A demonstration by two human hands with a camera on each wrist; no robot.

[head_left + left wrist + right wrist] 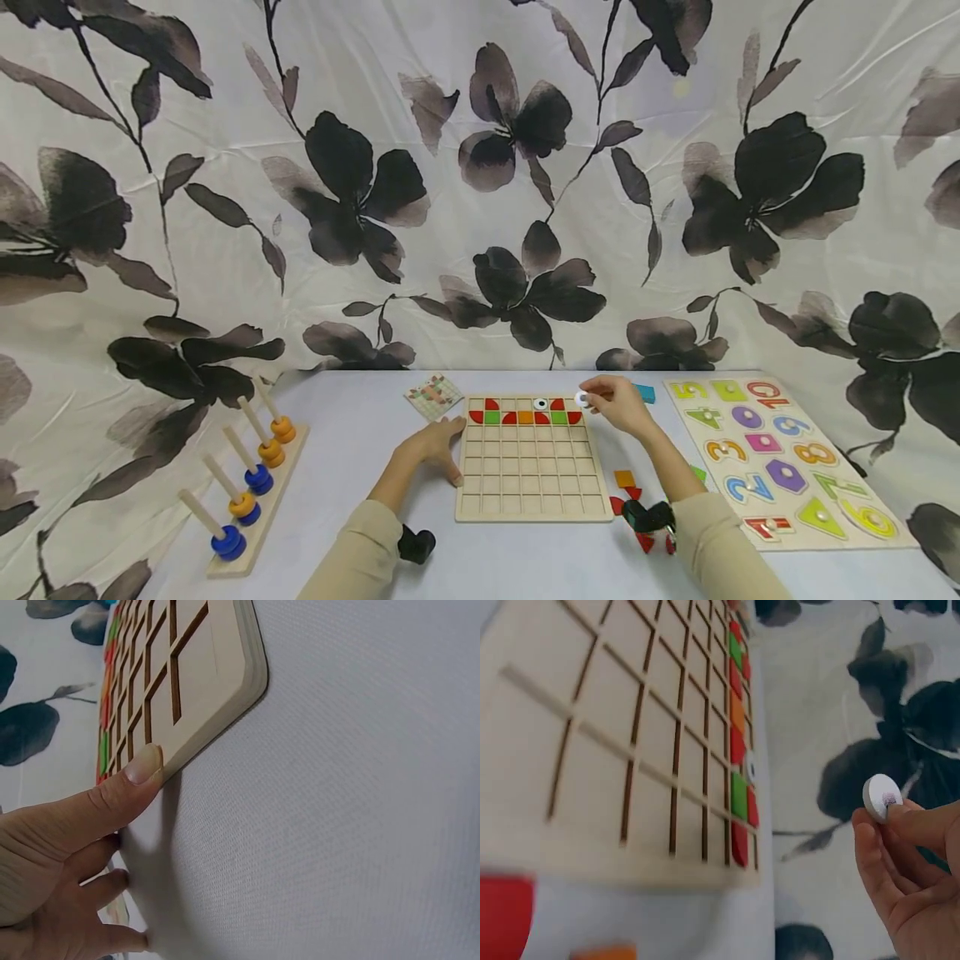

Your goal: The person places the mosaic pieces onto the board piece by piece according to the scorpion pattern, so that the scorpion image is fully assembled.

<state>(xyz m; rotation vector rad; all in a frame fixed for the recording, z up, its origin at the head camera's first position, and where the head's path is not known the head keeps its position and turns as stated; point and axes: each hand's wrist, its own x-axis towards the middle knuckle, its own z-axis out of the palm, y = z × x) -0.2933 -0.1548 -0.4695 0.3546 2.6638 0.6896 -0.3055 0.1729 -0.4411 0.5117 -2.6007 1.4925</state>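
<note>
A wooden grid board [534,500] lies on the table, its top rows filled with red, green and orange pieces and one white disc with a black dot [541,404]. At the board's left side, my left hand [429,446] has its fingers spread; the thumb [142,766] touches the board's edge. My right hand [618,404] pinches a small white disc [883,796] between thumb and fingers, above the board's top right corner. The disc's face toward the right wrist camera carries a small dark mark.
Loose red pieces [645,542] and an orange square [624,479] lie right of the board, partly behind the right wrist camera. A pattern card [433,396] is at the upper left. On the far left stands a peg stacker [258,525]; a number puzzle [787,450] lies right.
</note>
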